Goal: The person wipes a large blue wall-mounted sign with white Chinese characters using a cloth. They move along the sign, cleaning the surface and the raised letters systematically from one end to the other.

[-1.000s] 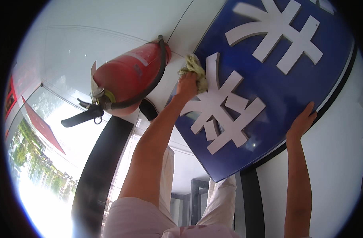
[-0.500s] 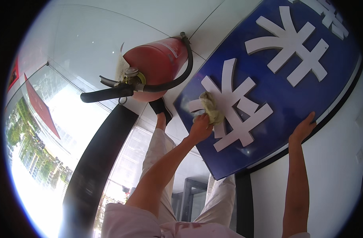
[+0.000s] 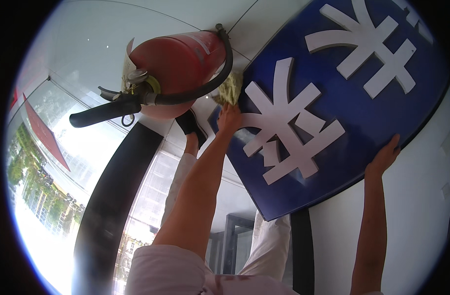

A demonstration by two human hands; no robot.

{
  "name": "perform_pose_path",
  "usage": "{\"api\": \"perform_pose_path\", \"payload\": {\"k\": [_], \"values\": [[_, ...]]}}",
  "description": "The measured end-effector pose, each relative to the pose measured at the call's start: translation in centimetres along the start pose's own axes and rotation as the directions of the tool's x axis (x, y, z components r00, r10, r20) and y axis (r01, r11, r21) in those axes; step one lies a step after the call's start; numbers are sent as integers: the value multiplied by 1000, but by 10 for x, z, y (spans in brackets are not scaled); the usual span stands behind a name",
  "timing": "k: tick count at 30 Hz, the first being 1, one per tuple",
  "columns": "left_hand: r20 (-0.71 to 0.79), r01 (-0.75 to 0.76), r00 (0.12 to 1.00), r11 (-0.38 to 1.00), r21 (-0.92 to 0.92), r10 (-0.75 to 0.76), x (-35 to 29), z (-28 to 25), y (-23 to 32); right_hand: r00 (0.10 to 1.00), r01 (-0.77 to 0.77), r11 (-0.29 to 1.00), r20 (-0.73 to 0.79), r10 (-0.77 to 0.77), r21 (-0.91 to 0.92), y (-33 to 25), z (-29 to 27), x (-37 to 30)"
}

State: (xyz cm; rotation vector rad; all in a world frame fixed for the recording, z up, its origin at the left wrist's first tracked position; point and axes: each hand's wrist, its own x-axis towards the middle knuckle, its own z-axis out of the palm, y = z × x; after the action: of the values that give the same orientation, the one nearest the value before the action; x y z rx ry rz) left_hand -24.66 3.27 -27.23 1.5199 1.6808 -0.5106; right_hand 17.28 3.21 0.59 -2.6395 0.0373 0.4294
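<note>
A blue sign board (image 3: 333, 120) with thick raised white characters (image 3: 279, 105) leans at a slant across the right half of the view. My left hand (image 3: 229, 119) is closed on a crumpled, yellowish-green cloth (image 3: 230, 89) at the board's left edge, close to the fire extinguisher's hose. My right hand (image 3: 383, 156) grips the board's lower right edge; its fingertips are partly hidden behind that edge.
A red fire extinguisher (image 3: 178, 61) with a black handle and hose stands at the upper left. Near my foot in a black shoe (image 3: 190, 127) runs a dark band (image 3: 117, 187). Glass panes (image 3: 53, 142) line the left side; a white wall (image 3: 328, 246) is at the right.
My left hand has moved the cloth up and left, from the lower raised character to the board's left edge. My right hand stays on the board's edge. The view has shifted slightly.
</note>
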Motion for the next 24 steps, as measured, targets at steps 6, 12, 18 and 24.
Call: {"api": "perform_pose_path", "payload": {"k": [6, 12, 18, 24], "values": [[13, -220, 973, 939, -263, 232, -37, -65, 47, 1000, 22, 1000, 7, -22, 8, 3, 4, 6], [118, -189, 961, 910, -370, 248, -38, -83, 72, 1000, 22, 1000, 16, -23, 11, 0, 4, 3], [223, -583, 807, 799, 149, 547, -22, -91, 59, 999, 40, 999, 25, -39, -18, 2, -2, 0], [98, -426, 905, 885, 188, 414, -33, -71, 32, 999, 40, 999, 7, -40, -22, 0, 5, 5]]}}
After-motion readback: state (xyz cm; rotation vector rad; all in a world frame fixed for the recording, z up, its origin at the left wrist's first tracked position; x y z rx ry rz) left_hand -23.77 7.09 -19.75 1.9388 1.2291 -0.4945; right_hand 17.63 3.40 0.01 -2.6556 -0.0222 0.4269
